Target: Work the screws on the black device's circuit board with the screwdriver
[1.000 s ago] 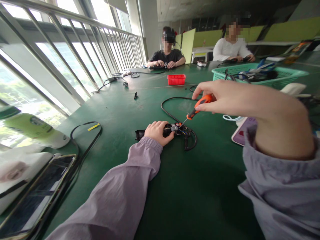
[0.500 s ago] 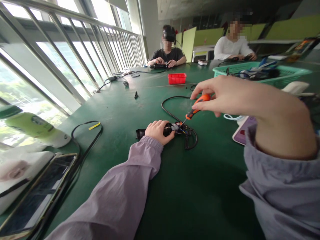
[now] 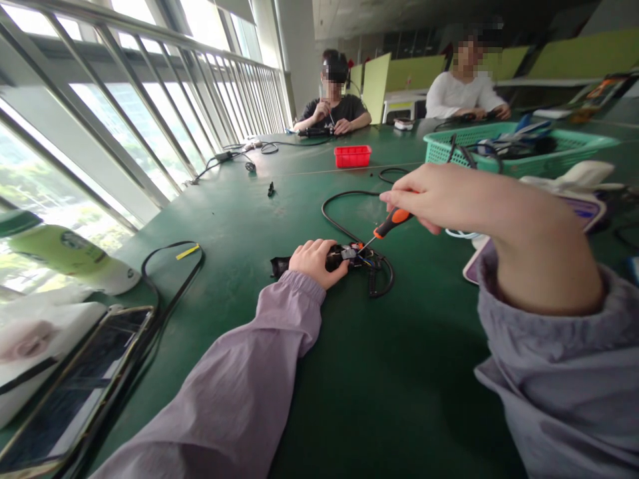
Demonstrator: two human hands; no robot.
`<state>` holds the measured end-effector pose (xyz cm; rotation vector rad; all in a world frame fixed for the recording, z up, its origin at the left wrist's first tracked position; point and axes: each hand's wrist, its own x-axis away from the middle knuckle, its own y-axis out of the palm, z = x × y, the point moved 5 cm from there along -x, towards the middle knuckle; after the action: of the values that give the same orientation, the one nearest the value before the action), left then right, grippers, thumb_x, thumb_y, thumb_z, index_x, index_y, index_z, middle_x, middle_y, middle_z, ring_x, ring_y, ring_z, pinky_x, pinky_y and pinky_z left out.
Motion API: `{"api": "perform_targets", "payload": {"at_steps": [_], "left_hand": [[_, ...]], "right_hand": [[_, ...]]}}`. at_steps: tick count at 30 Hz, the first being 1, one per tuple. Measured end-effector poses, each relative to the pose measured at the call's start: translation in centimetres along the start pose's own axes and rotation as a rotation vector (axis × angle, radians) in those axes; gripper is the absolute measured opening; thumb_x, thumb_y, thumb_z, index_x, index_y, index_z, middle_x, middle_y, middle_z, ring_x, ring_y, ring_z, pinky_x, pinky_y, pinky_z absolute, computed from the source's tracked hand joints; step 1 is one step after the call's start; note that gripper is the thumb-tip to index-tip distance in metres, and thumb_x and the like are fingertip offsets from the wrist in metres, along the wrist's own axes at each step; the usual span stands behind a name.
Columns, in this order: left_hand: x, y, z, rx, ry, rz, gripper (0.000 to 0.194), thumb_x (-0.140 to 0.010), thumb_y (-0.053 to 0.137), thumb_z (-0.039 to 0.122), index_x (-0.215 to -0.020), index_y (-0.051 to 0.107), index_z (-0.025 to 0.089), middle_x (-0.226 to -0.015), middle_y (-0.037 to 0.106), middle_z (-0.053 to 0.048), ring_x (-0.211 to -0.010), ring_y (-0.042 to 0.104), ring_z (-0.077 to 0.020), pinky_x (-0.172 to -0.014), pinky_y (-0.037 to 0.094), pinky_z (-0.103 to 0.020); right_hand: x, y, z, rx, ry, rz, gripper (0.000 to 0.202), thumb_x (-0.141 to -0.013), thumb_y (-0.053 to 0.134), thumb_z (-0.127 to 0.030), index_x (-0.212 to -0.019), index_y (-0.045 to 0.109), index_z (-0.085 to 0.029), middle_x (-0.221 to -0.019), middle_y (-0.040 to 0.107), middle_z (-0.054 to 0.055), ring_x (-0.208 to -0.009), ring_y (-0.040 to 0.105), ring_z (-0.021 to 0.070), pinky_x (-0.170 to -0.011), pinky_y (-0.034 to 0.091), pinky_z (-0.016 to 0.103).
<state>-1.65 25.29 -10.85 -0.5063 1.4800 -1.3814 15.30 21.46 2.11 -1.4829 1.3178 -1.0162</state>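
Your left hand [image 3: 315,263] is wrapped round the black device [image 3: 352,255]; right hand [image 3: 422,197] grips the screwdriver [image 3: 393,222]. Bottle [image 3: 54,256] lettering unreadable. Green table [image 3: 239,229], metal railing [image 3: 150,36] along bright windows [image 3: 107,106].

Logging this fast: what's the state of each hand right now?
Left hand: closed, holding the black device.
Right hand: closed, holding the screwdriver.

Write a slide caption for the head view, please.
Left hand holds a black device on a green table; right hand holds a screwdriver at its wired end.
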Motion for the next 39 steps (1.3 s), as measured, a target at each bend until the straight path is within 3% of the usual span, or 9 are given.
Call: {"api": "perform_targets", "payload": {"at_steps": [3,6,11,16,18,21,24,31,39], "left_hand": [[0.0,0.0,0.0,-0.003,0.002,0.002,0.042,-0.073,0.051,0.047,-0.104,0.058,0.021,-0.098,0.065,-0.004,-0.092,0.058,-0.0226,-0.081,0.044,-0.035],[0.0,0.1,-0.1,-0.005,0.007,0.006,0.041,-0.074,0.050,0.048,-0.104,0.058,0.021,-0.098,0.065,-0.004,-0.092,0.058,-0.0223,-0.081,0.044,-0.035],[0.0,0.0,0.0,-0.008,0.009,0.009,0.042,-0.074,0.050,0.048,-0.104,0.058,0.021,-0.099,0.065,-0.004,-0.092,0.058,-0.0222,-0.081,0.044,-0.034],[0.0,0.0,0.0,0.002,0.004,0.004,0.042,-0.073,0.051,0.047,-0.104,0.058,0.021,-0.099,0.065,-0.005,-0.093,0.058,-0.0227,-0.082,0.045,-0.035],[0.0,0.0,-0.1,0.004,0.004,0.002,0.042,-0.073,0.051,0.047,-0.105,0.058,0.020,-0.099,0.065,-0.005,-0.093,0.058,-0.0228,-0.082,0.045,-0.035],[0.0,0.1,-0.1,0.003,0.005,0.002,0.042,-0.073,0.051,0.047,-0.105,0.058,0.020,-0.099,0.065,-0.005,-0.093,0.058,-0.0228,-0.082,0.045,-0.035],[0.1,0.2,-0.2,0.006,0.006,0.007,0.042,-0.073,0.051,0.048,-0.104,0.058,0.021,-0.099,0.065,-0.005,-0.092,0.058,-0.0224,-0.082,0.045,-0.035],[0.3,0.0,-0.3,-0.001,0.015,0.006,0.042,-0.074,0.050,0.048,-0.105,0.058,0.021,-0.096,0.065,-0.004,-0.091,0.058,-0.0222,-0.081,0.045,-0.034],[0.2,-0.1,0.0,0.000,0.008,-0.001,0.041,-0.074,0.051,0.048,-0.104,0.058,0.021,-0.097,0.065,-0.004,-0.092,0.058,-0.0223,-0.082,0.044,-0.034]], "right_hand": [[0.1,-0.2,-0.1,-0.017,-0.057,0.018,0.030,-0.079,0.052,-0.046,-0.091,0.064,-0.022,-0.057,0.060,0.004,-0.050,0.055,0.0176,-0.053,0.037,0.031],[0.2,-0.4,0.0,-0.018,-0.094,0.025,0.034,-0.075,0.058,-0.042,-0.103,0.061,-0.024,-0.067,0.064,0.003,-0.051,0.056,0.0175,-0.052,0.038,0.031],[0.1,0.0,0.6,-0.011,0.027,-0.079,0.041,-0.084,0.039,-0.049,-0.087,0.064,-0.018,-0.051,0.058,0.004,-0.040,0.050,0.0164,-0.051,0.037,0.034],[-0.1,-0.2,0.2,-0.022,-0.107,0.009,0.029,-0.075,0.056,-0.044,-0.096,0.063,-0.025,-0.063,0.063,0.003,-0.051,0.056,0.0176,-0.052,0.038,0.031],[-0.1,0.0,0.1,-0.023,-0.109,-0.011,0.030,-0.077,0.053,-0.047,-0.096,0.063,-0.025,-0.062,0.062,0.002,-0.049,0.054,0.0164,-0.051,0.037,0.031],[0.0,0.4,0.0,-0.006,-0.059,-0.059,0.043,-0.082,0.041,-0.056,-0.080,0.065,-0.021,-0.051,0.056,0.003,-0.043,0.048,0.0140,-0.050,0.034,0.031],[-0.2,0.1,0.0,0.024,-0.070,-0.027,0.048,-0.081,0.040,-0.060,-0.070,0.063,-0.019,-0.050,0.053,0.003,-0.043,0.043,0.0125,-0.049,0.031,0.030],[0.0,-0.6,0.8,0.049,-0.082,0.033,0.051,-0.081,0.036,-0.061,-0.068,0.062,-0.020,-0.049,0.046,0.001,-0.043,0.035,0.0109,-0.047,0.027,0.030],[0.4,-0.7,-0.3,0.019,-0.096,0.046,0.048,-0.083,0.037,-0.058,-0.062,0.058,-0.020,-0.050,0.045,0.001,-0.043,0.035,0.0110,-0.048,0.027,0.030]]}}
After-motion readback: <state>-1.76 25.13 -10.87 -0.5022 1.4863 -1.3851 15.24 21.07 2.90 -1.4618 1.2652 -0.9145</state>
